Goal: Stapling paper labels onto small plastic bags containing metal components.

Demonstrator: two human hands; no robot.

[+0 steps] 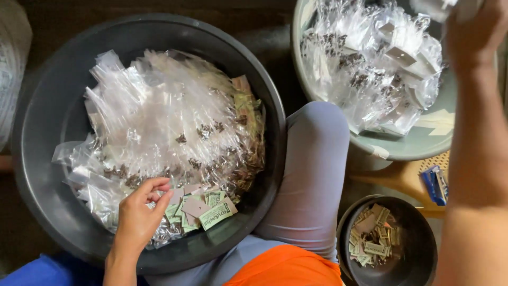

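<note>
My left hand reaches into a large dark basin and pinches at the edge of a pile of small green and pink paper tags. The tags lie on a heap of small clear plastic bags, some with dark bits inside. My right hand is raised at the top right over a pale green basin of filled clear packets. Its fingers are closed around what looks like a clear packet, partly cut off by the frame edge.
My knee in grey cloth sits between the basins, with orange cloth below it. A small dark bowl of paper tags stands at the lower right. A blue stapler lies on a wooden stool beside it.
</note>
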